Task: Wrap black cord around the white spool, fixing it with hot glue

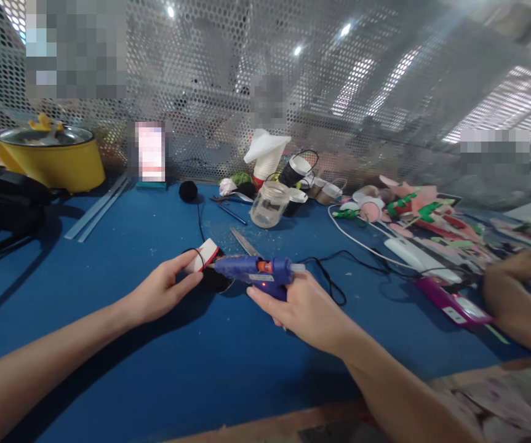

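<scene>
centrally, over the blue table [108, 258], the right hand [304, 311] grips a blue glue gun [258, 274], its nozzle touching a small white and red piece [205, 253] pinched in the left hand [163, 289]. scissors [245, 242] lie just behind; a clear jar [269, 204] stands farther back.

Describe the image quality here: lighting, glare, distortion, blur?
Head view: wide-angle bending bows the perforated screen; ceiling lights glare through it; pixelated patches hide parts of the background; soft arm shadows fall on the blue table; the hands, left and right, and the glue gun are sharp.
</scene>
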`<state>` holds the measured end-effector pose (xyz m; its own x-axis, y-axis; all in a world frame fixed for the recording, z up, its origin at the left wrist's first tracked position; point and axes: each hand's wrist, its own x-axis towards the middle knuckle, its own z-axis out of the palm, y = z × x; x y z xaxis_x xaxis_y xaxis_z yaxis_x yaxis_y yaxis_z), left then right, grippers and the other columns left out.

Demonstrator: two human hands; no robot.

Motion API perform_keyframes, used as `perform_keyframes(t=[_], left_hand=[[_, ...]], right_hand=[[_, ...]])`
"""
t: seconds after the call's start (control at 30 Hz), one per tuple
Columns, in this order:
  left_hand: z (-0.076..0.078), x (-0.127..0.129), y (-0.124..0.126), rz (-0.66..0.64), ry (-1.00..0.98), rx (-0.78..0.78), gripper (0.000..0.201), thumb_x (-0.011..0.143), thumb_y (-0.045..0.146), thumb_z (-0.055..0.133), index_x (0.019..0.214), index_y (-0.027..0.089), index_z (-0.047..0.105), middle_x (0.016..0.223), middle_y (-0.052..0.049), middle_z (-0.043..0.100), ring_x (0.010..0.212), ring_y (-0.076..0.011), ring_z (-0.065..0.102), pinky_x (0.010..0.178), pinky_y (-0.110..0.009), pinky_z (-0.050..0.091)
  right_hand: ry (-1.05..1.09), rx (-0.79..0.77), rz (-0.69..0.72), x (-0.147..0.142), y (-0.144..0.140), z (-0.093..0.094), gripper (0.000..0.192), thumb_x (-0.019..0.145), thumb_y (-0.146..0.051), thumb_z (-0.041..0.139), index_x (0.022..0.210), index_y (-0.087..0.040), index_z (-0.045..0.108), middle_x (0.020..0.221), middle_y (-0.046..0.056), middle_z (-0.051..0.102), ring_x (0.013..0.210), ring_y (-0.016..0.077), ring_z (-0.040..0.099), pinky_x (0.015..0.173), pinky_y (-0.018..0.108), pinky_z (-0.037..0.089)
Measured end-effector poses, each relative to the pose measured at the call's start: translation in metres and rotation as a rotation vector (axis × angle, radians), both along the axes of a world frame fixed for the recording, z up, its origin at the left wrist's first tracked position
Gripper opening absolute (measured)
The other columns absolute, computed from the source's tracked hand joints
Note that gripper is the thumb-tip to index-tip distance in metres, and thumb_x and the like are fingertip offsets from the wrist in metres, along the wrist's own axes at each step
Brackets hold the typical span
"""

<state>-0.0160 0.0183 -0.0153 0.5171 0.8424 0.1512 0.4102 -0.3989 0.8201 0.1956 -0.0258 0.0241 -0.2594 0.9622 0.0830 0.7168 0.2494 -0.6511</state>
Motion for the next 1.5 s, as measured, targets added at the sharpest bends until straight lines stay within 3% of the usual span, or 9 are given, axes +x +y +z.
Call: perform_keyframes(t=[0.2, 0.43, 0.83, 1.13, 1.5], left_hand=[[0.002, 0.002, -0.001, 0.002, 0.009, 0.018, 0.024, 0.082, 0.026, 0.039, 0.096, 0.013, 0.052, 0.088, -0.003, 0.058, 0.079, -0.015, 0.052, 0.072, -0.023, 0.042], [-0.003, 0.0, 0.001, -0.019, -0.04, 0.0, 0.027, 0.083, 0.029, 0.04, 0.103, 0.014, 0.051, 0.097, -0.005, 0.06, 0.091, -0.0182, 0.053, 0.082, -0.026, 0.04], [-0.003, 0.001, 0.001, 0.037, -0.018, -0.04, 0.036, 0.081, 0.034, 0.04, 0.107, 0.01, 0.049, 0.093, -0.007, 0.059, 0.09, -0.0209, 0.052, 0.08, -0.029, 0.041], [-0.003, 0.0, 0.001, 0.011, -0.017, -0.037, 0.032, 0.083, 0.033, 0.039, 0.106, 0.013, 0.049, 0.091, -0.005, 0.059, 0.085, -0.0186, 0.052, 0.078, -0.028, 0.041], [-0.003, 0.001, 0.001, 0.018, 0.003, 0.018, 0.026, 0.083, 0.029, 0.038, 0.101, 0.014, 0.05, 0.084, -0.002, 0.056, 0.077, -0.0154, 0.05, 0.072, -0.024, 0.041]], right_hand=[[0.052, -0.099, -0.018, 0.005, 0.004, 0.003, 0.031, 0.077, -0.031, 0.047, 0.049, -0.019, 0.04, 0.036, -0.004, 0.045, 0.033, 0.0082, 0.044, 0.038, 0.02, 0.038], [0.148, -0.101, -0.029, 0.011, 0.015, -0.002, 0.02, 0.076, -0.03, 0.049, 0.061, -0.017, 0.047, 0.039, -0.006, 0.044, 0.034, 0.0072, 0.043, 0.038, 0.019, 0.038], [0.116, -0.133, -0.032, 0.011, 0.024, -0.002, 0.028, 0.076, -0.027, 0.05, 0.051, -0.018, 0.042, 0.036, -0.005, 0.045, 0.032, 0.0081, 0.046, 0.041, 0.021, 0.04], [0.056, -0.019, -0.051, 0.007, 0.012, 0.001, 0.018, 0.076, -0.029, 0.049, 0.061, -0.018, 0.048, 0.037, -0.006, 0.045, 0.033, 0.009, 0.044, 0.04, 0.021, 0.037], [-0.015, 0.015, 0.007, -0.004, 0.0, -0.001, 0.013, 0.076, -0.028, 0.049, 0.071, -0.017, 0.056, 0.039, -0.006, 0.045, 0.037, 0.0104, 0.047, 0.044, 0.021, 0.039]])
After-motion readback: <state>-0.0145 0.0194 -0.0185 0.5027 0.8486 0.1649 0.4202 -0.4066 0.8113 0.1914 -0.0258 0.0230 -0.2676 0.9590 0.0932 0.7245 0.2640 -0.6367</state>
